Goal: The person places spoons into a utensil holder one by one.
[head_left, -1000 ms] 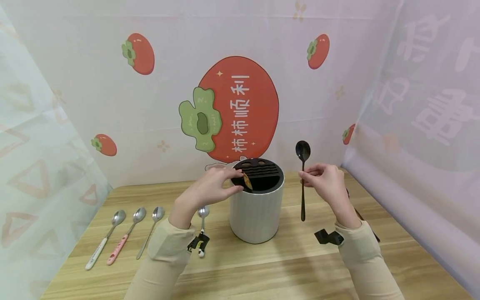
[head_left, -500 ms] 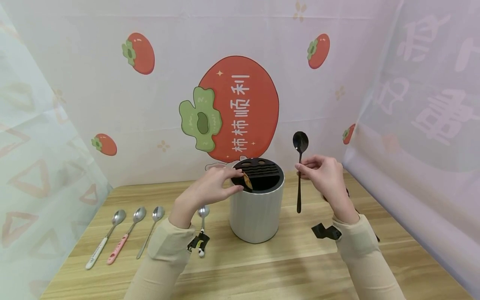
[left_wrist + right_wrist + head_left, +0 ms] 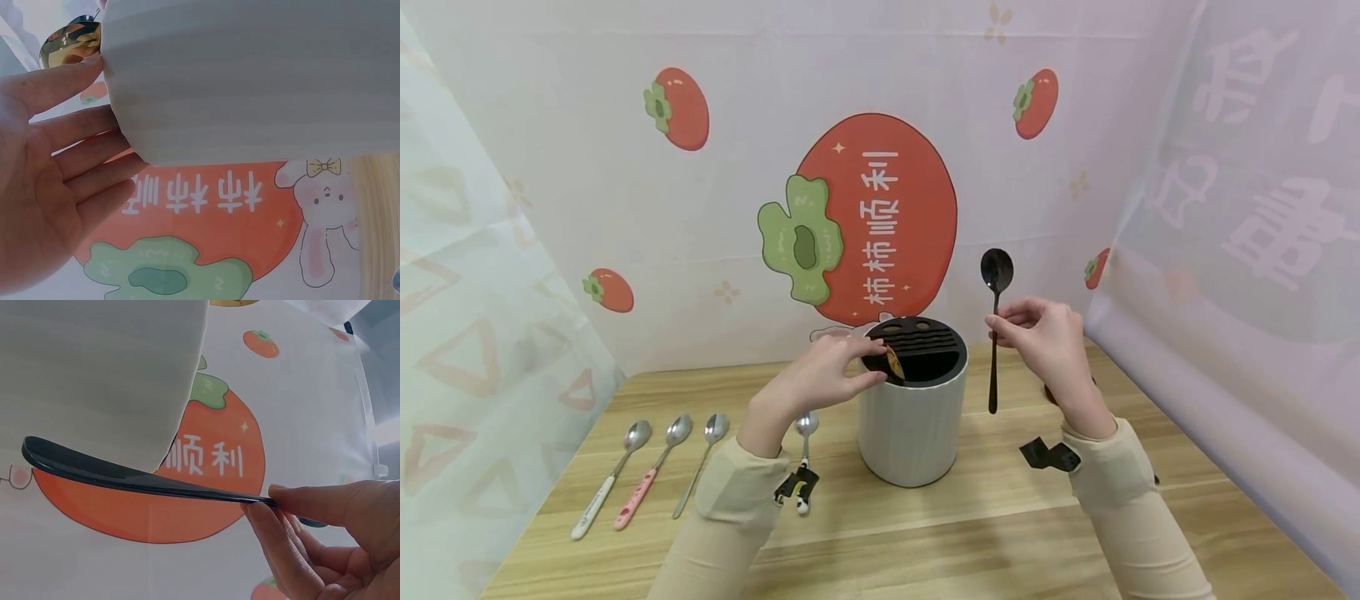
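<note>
My right hand pinches a black spoon by its handle, upright with the bowl on top, to the right of a white utensil holder. In the right wrist view the thumb and fingertips close on the thin black handle. My left hand rests at the holder's left rim, its fingers fairly straight, as the left wrist view shows. Close by its thumb and index finger, a gold spoon sticks up out of the holder's black slotted top; the gold spoon's lower part is hidden inside.
Left on the wooden table lie a white-handled spoon, a pink-handled spoon and a plain silver spoon. A spoon with a patterned handle is partly behind the left wrist. Something black lies behind the right wrist.
My right hand has risen and moved slightly left with the black spoon, bringing it nearer the holder. The left hand stays at the rim.
</note>
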Motion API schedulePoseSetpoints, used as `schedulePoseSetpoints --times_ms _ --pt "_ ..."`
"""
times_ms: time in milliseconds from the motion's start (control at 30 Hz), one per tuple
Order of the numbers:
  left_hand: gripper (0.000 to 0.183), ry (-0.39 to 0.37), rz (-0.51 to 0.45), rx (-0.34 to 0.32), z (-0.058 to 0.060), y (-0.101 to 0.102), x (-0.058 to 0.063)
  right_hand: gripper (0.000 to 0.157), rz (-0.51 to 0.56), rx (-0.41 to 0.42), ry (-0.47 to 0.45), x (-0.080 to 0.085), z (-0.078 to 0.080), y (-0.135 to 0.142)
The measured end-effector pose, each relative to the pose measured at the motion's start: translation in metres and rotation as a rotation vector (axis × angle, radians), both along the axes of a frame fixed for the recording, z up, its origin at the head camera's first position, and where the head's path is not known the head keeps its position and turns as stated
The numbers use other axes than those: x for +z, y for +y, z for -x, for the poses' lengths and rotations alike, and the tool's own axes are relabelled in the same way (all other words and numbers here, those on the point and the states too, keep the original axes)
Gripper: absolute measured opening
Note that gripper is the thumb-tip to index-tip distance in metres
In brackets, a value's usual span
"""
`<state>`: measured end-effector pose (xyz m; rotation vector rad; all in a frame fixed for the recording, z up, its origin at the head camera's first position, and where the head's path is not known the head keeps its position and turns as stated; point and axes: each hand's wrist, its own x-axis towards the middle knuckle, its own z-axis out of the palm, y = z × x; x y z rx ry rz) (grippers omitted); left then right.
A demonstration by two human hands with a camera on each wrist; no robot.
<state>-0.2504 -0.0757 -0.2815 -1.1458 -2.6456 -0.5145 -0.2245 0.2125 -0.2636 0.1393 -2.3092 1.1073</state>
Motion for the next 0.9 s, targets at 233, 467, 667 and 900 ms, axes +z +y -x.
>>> schedulePoseSetpoints --times_ms 233,467,667,900 --pt "0.037 0.005 0.001 -0.003 0.001 0.0 -0.001 0.023 0.013 0.024 0.035 0.004 -0.002 -0.002" --pt "0.037 0.009 0.006 -0.005 0.001 0.0 0.0 0.023 -0.001 0.032 0.07 0.008 -0.003 -0.005" --pt "0.037 -0.004 0.001 -0.002 0.001 0.0 0.0 0.024 0.014 0.056 0.099 0.012 -0.003 -0.009" --pt "0.037 -0.003 -0.003 -0.001 0.0 0.0 -0.001 0.021 -0.003 0.05 0.135 0.016 -0.002 -0.012"
